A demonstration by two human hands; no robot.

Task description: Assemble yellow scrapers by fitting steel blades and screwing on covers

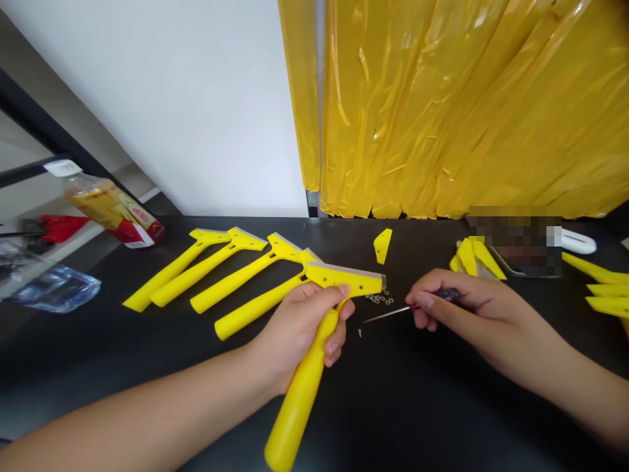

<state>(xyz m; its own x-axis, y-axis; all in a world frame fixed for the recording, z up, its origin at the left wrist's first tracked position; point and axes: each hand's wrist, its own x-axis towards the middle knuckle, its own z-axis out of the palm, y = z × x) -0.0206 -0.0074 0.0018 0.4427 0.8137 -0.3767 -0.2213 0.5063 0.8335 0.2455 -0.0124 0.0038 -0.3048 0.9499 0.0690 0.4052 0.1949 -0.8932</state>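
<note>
My left hand (309, 321) is closed around the neck of a yellow scraper (299, 387), its thumb pressed on the head, where a blade edge and small holes show. In my right hand (457, 301) is a screwdriver (393, 313), gripped by its dark handle with the thin shaft pointing left. Just below its tip lies a small screw (360, 333) on the black table. Several small nuts (386, 298) are scattered behind the tip, partly hidden by the scraper head. A loose yellow cover plate (382, 246) lies farther back.
Several yellow scrapers (240, 275) lie in a row on the black table (393, 406), left of my hands. Yellow plates (474, 257) and a pixelated phone-like object (521, 252) are behind my right hand. More yellow handles (607, 288) lie far right; a bottle (111, 206) is at left.
</note>
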